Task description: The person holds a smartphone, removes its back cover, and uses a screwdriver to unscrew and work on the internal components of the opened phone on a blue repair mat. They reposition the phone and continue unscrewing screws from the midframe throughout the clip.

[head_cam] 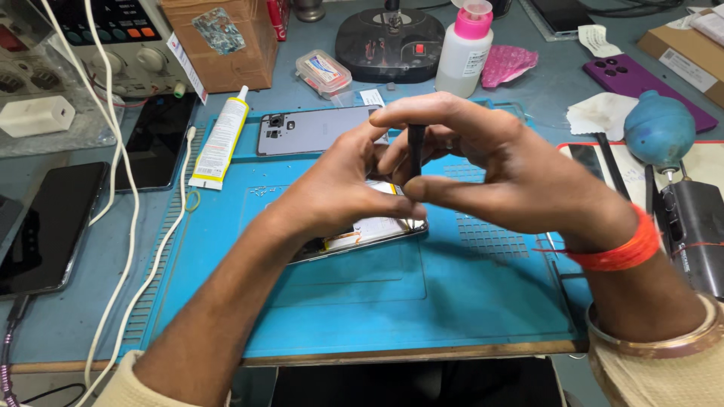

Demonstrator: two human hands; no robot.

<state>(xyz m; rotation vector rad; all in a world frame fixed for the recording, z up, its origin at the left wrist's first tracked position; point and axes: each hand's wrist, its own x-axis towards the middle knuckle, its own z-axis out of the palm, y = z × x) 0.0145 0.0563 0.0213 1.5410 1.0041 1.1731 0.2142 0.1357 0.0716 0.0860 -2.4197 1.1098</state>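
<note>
Over a blue work mat on the cluttered table, the right hand pinches a slim black tool upright between thumb and curled fingers, while the left hand, half closed, meets it fingertip to fingertip above an opened phone lying on the mat.

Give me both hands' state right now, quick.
Left hand: fingers curled, resting on the opened phone.
Right hand: closed, pinching a thin black tool upright.

1 head-worn view, steeply down, close over blue mat
</note>
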